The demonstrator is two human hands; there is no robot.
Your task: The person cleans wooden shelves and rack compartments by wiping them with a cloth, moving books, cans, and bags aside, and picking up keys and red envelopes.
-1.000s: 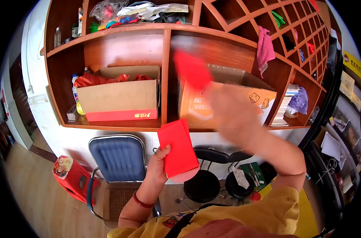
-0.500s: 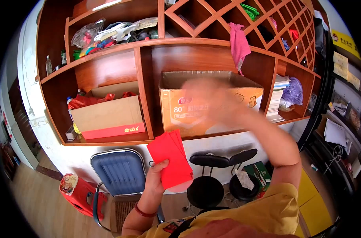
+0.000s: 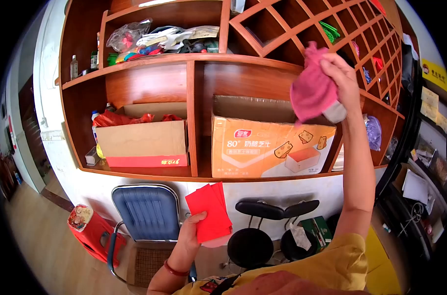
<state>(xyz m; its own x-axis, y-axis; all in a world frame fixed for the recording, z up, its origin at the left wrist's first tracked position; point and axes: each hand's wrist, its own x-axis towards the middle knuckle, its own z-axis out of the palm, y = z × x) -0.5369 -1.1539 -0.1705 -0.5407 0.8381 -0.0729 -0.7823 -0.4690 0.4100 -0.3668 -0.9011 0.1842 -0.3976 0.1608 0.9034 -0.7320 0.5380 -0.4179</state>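
Several red envelopes [image 3: 211, 211] are fanned slightly in my left hand [image 3: 191, 228], its thumb on top of them, low in front of the shelf. Something pale pink shows beneath their lower edge. My right hand [image 3: 342, 81] is raised at the upper right, pinching a pink cloth [image 3: 312, 91] that hangs at the lattice of the wooden shelf [image 3: 243, 61]. A greyish-white patch shows at the cloth's lower right. Below and left of the cloth stands an open orange carton [image 3: 262, 152].
A brown box [image 3: 142, 142] with red plastic stands in the left compartment. Below the shelf are a blue chair [image 3: 147, 211], a red stool [image 3: 93, 236] and black stools [image 3: 250, 246]. Plastic bags and cloths [image 3: 169, 39] fill the upper shelf.
My right hand has moved from in front of the orange carton up and right, and has taken hold of the pink cloth. The red item it held earliest is gone from it. The left still holds the envelopes.
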